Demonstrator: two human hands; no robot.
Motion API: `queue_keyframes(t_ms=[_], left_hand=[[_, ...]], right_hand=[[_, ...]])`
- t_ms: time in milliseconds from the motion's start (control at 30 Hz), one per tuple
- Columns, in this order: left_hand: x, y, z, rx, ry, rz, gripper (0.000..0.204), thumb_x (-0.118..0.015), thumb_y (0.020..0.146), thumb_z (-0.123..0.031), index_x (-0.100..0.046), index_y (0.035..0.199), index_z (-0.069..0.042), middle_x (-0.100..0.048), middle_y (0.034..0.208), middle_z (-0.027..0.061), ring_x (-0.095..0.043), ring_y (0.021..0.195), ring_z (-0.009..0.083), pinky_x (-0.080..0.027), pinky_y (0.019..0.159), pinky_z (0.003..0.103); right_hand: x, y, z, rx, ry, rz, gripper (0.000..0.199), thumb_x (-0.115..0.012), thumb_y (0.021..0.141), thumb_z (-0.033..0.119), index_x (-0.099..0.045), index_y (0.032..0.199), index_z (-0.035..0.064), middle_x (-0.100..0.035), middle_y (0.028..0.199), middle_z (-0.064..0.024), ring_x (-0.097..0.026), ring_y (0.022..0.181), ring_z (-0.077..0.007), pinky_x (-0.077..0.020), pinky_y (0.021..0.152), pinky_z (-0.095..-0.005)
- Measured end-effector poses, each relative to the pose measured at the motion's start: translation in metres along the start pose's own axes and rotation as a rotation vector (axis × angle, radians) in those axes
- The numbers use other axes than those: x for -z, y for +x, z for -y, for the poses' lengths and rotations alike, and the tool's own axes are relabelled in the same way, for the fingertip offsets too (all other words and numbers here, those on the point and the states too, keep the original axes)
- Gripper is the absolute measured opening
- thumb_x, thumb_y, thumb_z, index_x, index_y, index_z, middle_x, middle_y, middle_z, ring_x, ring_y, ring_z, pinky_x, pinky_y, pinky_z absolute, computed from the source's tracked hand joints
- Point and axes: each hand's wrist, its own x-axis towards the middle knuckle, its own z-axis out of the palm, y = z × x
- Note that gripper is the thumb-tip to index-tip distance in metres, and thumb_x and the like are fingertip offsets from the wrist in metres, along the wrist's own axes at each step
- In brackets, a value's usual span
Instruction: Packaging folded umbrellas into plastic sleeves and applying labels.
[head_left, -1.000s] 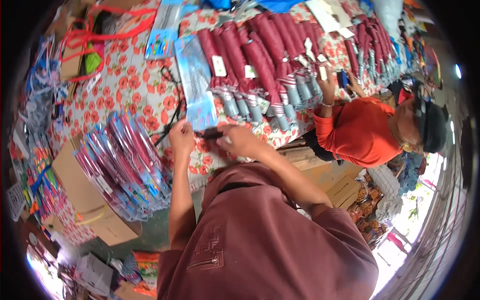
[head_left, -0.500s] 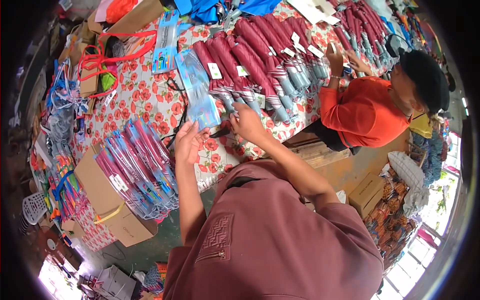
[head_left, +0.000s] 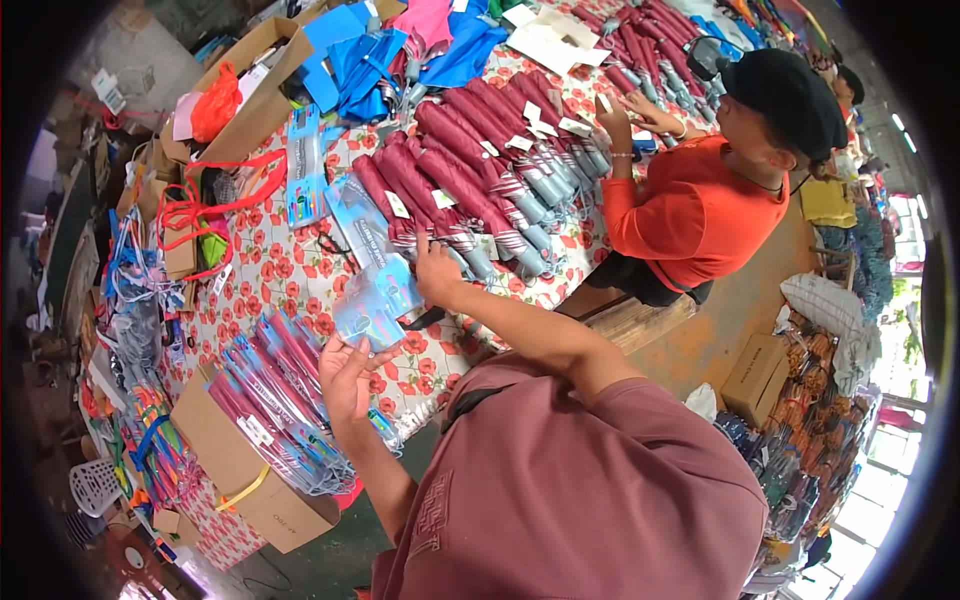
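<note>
Clear plastic sleeve (head_left: 375, 300): a thin see-through bag with pale blue print is seen above the near edge of the surface (head_left: 290, 285), between the two hands and partly over the floral cloth.
Handling of the sleeve: it is judged very light, limp and slippery; it is likely to sag, crease or slide unless pinched. Hold is best taken at an open end or a corner, with the film pinched flat rather than squeezed.
Folded umbrellas (head_left: 450, 190): maroon ones with striped bands and grey handles are laid in a row just beyond the sleeve, paper tags tied on. They are judged stiff and of modest weight, with slick fabric; hold is best taken around the middle or by the handle.
Left hand (head_left: 348, 372): it is held palm up with the fingers spread apart, under the near end of the sleeve; the fingertips appear to touch the film, but no closed grip is seen.
Right hand (head_left: 436, 272): it is laid at the far right of the sleeve, next to the umbrella handles, fingers curled downward; whether anything is pinched cannot be told.
Cardboard box (head_left: 245, 465): already sleeved umbrellas are stacked on it, left of the left hand.
Other person (head_left: 700, 205): in an orange top, busy with umbrellas further along the surface.
</note>
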Motion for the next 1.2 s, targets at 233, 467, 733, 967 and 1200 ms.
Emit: queue_keyframes(t_ms=[233, 467, 733, 967, 1200], left_hand=[[-0.007, -0.02, -0.011, -0.12, 0.035, -0.222, 0.031, -0.057, 0.101, -0.002, -0.052, 0.13, 0.006, -0.066, 0.117, 0.0167, -0.07, 0.097, 0.0234, -0.059, 0.088, 0.033], [0.001, -0.022, -0.036, -0.359, 0.053, -0.358, 0.023, -0.054, 0.105, -0.008, -0.053, 0.124, 0.004, -0.062, 0.105, 0.0114, -0.067, 0.102, 0.0303, -0.055, 0.093, 0.039], [-0.042, -0.028, -0.115, -0.666, 0.133, -0.273, 0.013, -0.051, 0.105, -0.007, -0.057, 0.11, 0.003, -0.064, 0.105, 0.0125, -0.068, 0.1, 0.0326, -0.055, 0.102, 0.051], [-0.076, -0.024, -0.153, -0.733, 0.101, -0.419, 0.016, -0.059, 0.102, -0.008, -0.063, 0.108, 0.006, -0.068, 0.094, 0.0089, -0.065, 0.078, 0.0128, -0.062, 0.085, 0.034], [-0.087, -0.017, -0.158, -0.786, 0.073, -0.468, 0.016, -0.067, 0.098, -0.009, -0.066, 0.106, 0.005, -0.073, 0.093, 0.011, -0.065, 0.071, 0.0108, -0.059, 0.073, 0.022]], right_hand=[[0.118, -0.007, 0.019, -0.24, 0.563, 0.529, 0.05, -0.066, 0.089, 0.038, -0.058, 0.114, -0.0039, -0.066, 0.09, -0.0209, -0.066, 0.078, -0.0326, -0.0546, 0.072, -0.0418], [0.204, -0.066, 0.002, -0.147, 0.908, 0.58, 0.077, -0.066, 0.088, 0.062, -0.058, 0.12, -0.0078, -0.067, 0.102, -0.017, -0.065, 0.098, -0.0267, -0.0508, 0.09, -0.0391], [0.29, -0.119, -0.018, 0.149, 0.917, 0.269, 0.017, -0.071, 0.084, 0.009, -0.063, 0.096, -0.0009, -0.06, 0.074, -0.0028, -0.047, 0.06, -0.0129, -0.0407, 0.055, -0.0262], [0.312, -0.117, -0.045, 0.608, 0.663, 0.01, 0.034, -0.075, 0.068, 0.006, -0.067, 0.1, -0.0041, -0.065, 0.075, -0.009, -0.052, 0.058, -0.0193, -0.0461, 0.058, -0.0275], [0.319, -0.116, -0.027, 0.686, 0.64, -0.037, 0.041, -0.075, 0.062, 0.002, -0.07, 0.102, -0.0059, -0.07, 0.08, -0.011, -0.056, 0.057, -0.0229, -0.0486, 0.057, -0.0281]])
